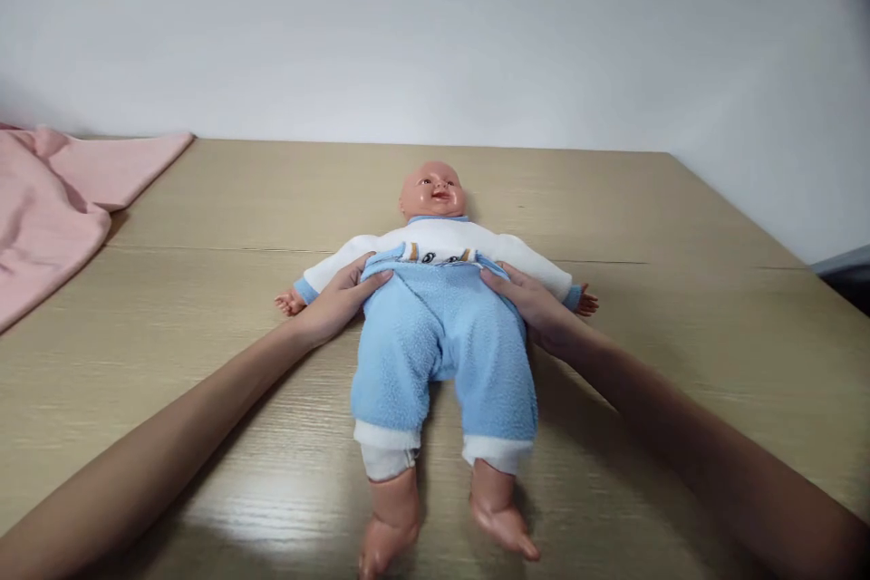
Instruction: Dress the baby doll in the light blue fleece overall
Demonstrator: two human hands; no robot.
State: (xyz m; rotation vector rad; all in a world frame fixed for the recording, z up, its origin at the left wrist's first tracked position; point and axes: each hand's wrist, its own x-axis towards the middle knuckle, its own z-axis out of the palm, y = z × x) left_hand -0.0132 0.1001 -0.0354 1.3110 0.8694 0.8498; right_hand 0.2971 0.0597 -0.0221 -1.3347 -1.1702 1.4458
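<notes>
The doll (433, 186) lies on its back between the two hands, head beyond them and feet on the near side, on the wood-toned surface (713, 227). The left hand (348, 285) and the right hand (520, 288) are set apart, each pinching one side of the waist of the blue trousers (445, 326), thumb on top; the other fingers are mostly hidden. The white shirt (489, 240) shows just past both hands, with dark printed marks above the waist edge. A pink cloth (61, 208) lies well to the left of the left hand.

Assessment: the holds appear well matched. Good practice would be equal force from both hands, fingers kept inside the waist edge, the fabric drawn level, and care that the shirt does not bunch.
</notes>
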